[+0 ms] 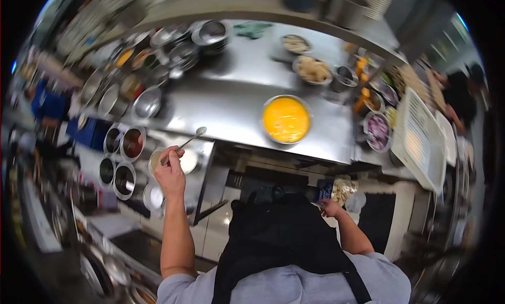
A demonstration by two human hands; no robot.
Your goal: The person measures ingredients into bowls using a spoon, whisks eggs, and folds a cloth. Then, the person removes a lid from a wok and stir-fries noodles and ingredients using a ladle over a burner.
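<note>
My left hand (169, 172) is closed around the handle of a metal spoon (200, 131), whose bowl points up and right past the counter's near edge. Below that hand are round containers, among them one with white contents (188, 161). My right hand (330, 208) is low beside the black apron, its fingers curled; what they hold, if anything, is too small to make out. Close to it are a blue packet (325, 190) and a pale crumpled bag (344, 191). A metal bowl of bright yellow contents (286, 120), its surface shiny, sits on the steel counter (226, 101).
Several metal pots (132, 143) stand at left, with stacked bowls (210, 33) behind. On the right are a bowl of chopped purple pieces (377, 131) and a white plastic basket (421, 141). A shelf (252, 12) spans the back. Another person (463, 96) is at far right.
</note>
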